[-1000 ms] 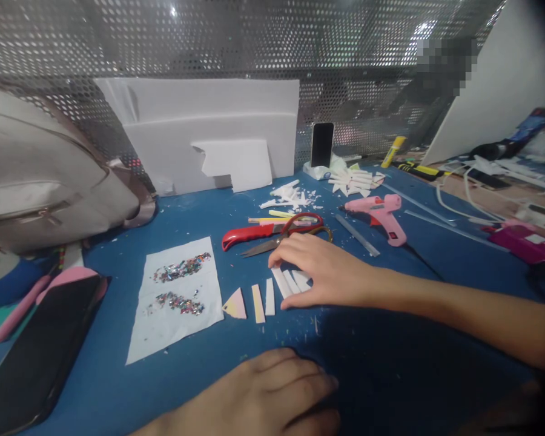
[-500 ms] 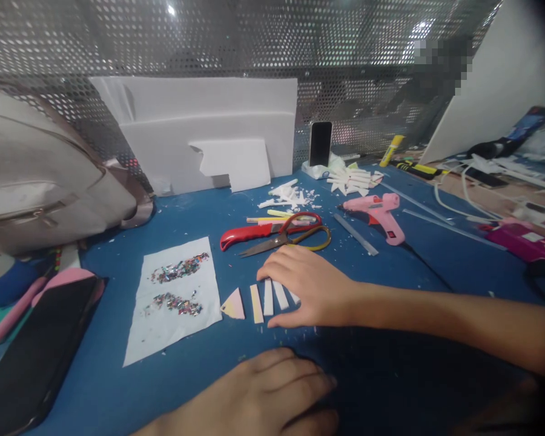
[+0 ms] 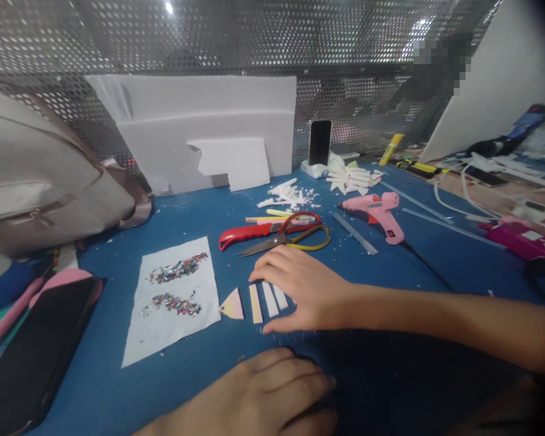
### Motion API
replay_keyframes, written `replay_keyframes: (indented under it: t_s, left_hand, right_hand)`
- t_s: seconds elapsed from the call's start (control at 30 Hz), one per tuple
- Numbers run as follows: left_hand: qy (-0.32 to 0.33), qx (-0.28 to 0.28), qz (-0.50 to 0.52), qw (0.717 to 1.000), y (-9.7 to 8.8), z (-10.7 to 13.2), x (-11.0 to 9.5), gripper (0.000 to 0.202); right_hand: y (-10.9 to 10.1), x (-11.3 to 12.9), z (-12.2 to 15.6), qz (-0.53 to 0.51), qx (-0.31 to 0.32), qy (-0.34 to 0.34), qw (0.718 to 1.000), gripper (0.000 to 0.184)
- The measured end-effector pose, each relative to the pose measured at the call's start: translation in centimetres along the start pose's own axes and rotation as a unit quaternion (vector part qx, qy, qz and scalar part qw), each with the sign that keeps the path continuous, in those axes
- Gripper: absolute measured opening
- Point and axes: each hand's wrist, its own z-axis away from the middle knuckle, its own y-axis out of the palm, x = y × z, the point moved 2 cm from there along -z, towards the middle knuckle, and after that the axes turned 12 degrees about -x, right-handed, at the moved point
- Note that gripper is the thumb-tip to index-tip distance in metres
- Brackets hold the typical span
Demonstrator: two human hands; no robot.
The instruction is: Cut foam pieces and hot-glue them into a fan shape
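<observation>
My right hand [image 3: 300,284] arches over the table, its thumb and fingers apart around a row of short strips. A white strip [image 3: 269,299] and a second white strip [image 3: 280,296] lie side by side at its palm. Just left of the fingers is a yellow-and-pink strip [image 3: 255,304], then a small triangular piece [image 3: 232,304] in the same colours with a hole at one corner. At the front edge my left hand [image 3: 258,396] rests palm down on the table, fingers loosely bent and apart from the strips; its fingertips are partly hidden.
White paper [image 3: 163,324] with glitter bits lies left. Scissors [image 3: 272,243] and a red-handled cutter [image 3: 243,234] lie beyond my right hand. A pink glue gun [image 3: 381,212], glue sticks [image 3: 355,234] and a phone [image 3: 320,143] stand or lie farther back. A black phone [image 3: 40,351] is at left.
My right hand has shifted slightly left. The white strips beneath it sit closer together and tilt differently. My left hand has stayed in place.
</observation>
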Motion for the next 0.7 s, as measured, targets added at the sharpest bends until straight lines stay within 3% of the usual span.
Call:
replay_keyframes:
  t_s: [0.23,0.7]
  left_hand:
    - [-0.001,-0.003,-0.002,1.000,-0.5,-0.4,0.0,0.024]
    - [-0.003,0.009,0.019,1.000,0.9,0.8,-0.2,0.025]
  right_hand:
    - [1.3,0.0,-0.1,0.021,0.005,0.002,1.000,0.055]
    - [-0.1,1.2,-1.2,-0.005,0.027,0.028,0.999,0.046]
